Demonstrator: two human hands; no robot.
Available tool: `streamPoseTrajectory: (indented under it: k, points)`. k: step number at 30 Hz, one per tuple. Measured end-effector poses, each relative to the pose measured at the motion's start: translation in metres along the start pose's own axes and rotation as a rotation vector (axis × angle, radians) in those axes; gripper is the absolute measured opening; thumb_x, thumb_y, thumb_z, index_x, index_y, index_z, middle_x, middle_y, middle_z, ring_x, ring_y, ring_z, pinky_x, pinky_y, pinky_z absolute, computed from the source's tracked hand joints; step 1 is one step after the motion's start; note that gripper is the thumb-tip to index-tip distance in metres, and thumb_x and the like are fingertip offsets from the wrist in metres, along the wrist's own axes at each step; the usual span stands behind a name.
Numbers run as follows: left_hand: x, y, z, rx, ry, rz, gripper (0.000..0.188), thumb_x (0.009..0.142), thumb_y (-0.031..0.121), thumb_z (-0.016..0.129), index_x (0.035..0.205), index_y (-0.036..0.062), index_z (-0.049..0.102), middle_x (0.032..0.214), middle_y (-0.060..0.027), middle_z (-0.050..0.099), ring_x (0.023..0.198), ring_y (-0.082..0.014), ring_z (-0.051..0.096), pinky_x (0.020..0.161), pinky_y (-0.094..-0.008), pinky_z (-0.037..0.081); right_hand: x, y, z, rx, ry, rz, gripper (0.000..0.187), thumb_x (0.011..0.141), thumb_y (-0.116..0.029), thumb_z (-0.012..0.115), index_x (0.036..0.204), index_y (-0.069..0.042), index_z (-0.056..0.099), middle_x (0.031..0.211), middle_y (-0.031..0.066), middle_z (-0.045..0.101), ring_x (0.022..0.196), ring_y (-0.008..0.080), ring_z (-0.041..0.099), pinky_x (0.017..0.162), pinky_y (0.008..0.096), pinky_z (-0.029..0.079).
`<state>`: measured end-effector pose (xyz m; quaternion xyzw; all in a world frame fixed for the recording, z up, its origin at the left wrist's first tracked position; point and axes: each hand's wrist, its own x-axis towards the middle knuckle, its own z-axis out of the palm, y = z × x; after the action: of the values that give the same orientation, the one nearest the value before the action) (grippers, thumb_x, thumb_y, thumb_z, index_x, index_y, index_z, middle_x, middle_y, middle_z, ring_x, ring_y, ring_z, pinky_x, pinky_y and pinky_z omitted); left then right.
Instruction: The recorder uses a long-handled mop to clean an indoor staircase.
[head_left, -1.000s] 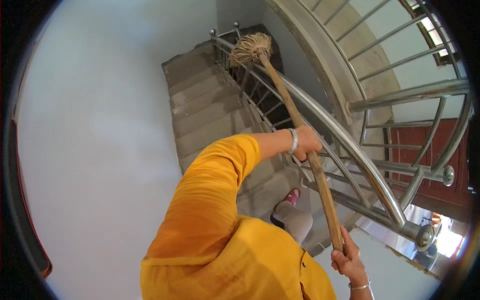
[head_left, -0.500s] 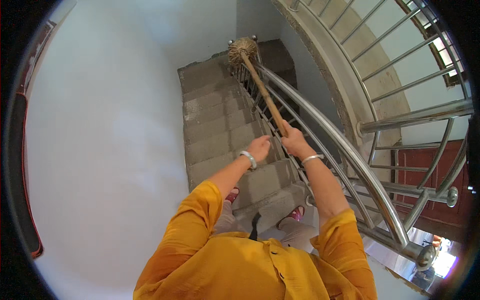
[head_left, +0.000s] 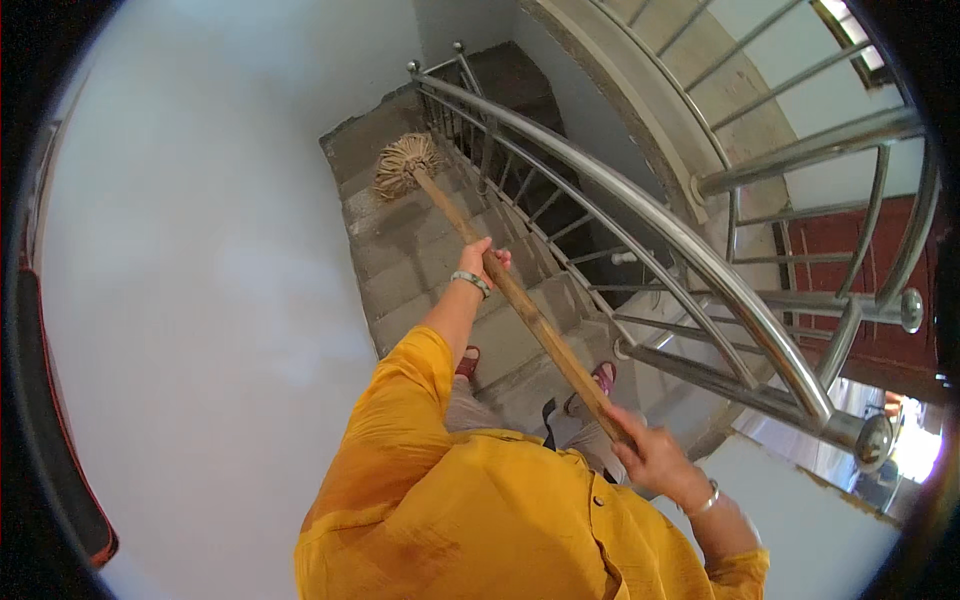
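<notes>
A mop (head_left: 560, 351) with a long wooden handle and a shaggy tan strand head slants across the stairs (head_left: 415, 240). Its head is over the lower steps, left of the railing; whether it touches a step I cannot tell. My left hand (head_left: 483, 262), with a bracelet at the wrist, is closed around the middle of the handle. Close to my body, my right hand (head_left: 655, 455) grips the handle's upper end, a bangle on its wrist. Both sleeves are mustard yellow.
A shiny metal railing (head_left: 640, 225) runs down the right side of the steps. The white wall (head_left: 200, 260) bounds them on the left. My feet, in dark red sandals (head_left: 604, 377), stand on the upper steps. A reddish-brown door (head_left: 850, 250) shows beyond the railing.
The mop head has come off the railing to the left, over the steps. My left hand has taken hold of the handle, and my right hand has drawn back toward my body.
</notes>
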<state>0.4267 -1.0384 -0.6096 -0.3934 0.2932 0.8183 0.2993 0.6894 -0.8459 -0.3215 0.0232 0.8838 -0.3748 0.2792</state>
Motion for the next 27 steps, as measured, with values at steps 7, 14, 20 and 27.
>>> streamPoseTrajectory:
  k: [7, 14, 20, 27]
  points:
    - [0.026, -0.093, 0.019, 0.295, -0.052, 0.012, 0.026, 0.087, 0.029, 0.053, 0.081, 0.0028, 0.052, 0.056, -0.0117, 0.053, 0.054, -0.0255, 0.056, 0.054, -0.0384, 0.048, -0.182, 0.027, 0.006, -0.311, 0.074, 0.365, 0.061, 0.073, -0.012, 0.063, 0.131, -0.014, 0.041, 0.074, 0.0175, 0.062, 0.062, 0.0377, 0.060, 0.056, 0.0425, 0.049]
    - [-0.168, -0.300, 0.104, 0.168, -0.077, -0.504, 0.018, 0.078, 0.017, 0.057, 0.090, 0.0049, 0.050, 0.074, -0.0122, 0.055, 0.067, -0.0274, 0.058, 0.061, -0.0476, 0.049, -0.452, 0.065, 0.003, -0.929, 0.466, 1.255, 0.025, 0.073, -0.007, 0.060, 0.098, -0.007, 0.062, 0.071, 0.0187, 0.059, 0.066, 0.0369, 0.058, 0.058, 0.0452, 0.044]
    - [-0.253, -0.346, 0.072, 0.087, -0.237, -1.091, 0.015, 0.078, 0.014, 0.057, 0.088, 0.0070, 0.049, 0.082, -0.0101, 0.055, 0.079, -0.0264, 0.058, 0.075, -0.0488, 0.049, -0.519, -0.019, -0.086, -1.567, 0.254, 1.157, 0.009, 0.073, -0.024, 0.061, 0.070, -0.015, 0.063, 0.055, 0.0072, 0.057, 0.043, 0.0231, 0.054, 0.039, 0.0383, 0.042]
    - [-0.131, -0.355, 0.029, 0.577, -0.118, -0.934, 0.021, 0.077, 0.023, 0.053, 0.088, 0.0063, 0.054, 0.076, -0.0122, 0.056, 0.078, -0.0269, 0.057, 0.064, -0.0418, 0.048, -0.325, -0.043, -0.087, -1.238, 0.123, 1.210, 0.036, 0.072, -0.006, 0.060, 0.107, 0.002, 0.055, 0.083, 0.0170, 0.061, 0.074, 0.0348, 0.059, 0.065, 0.0451, 0.047]
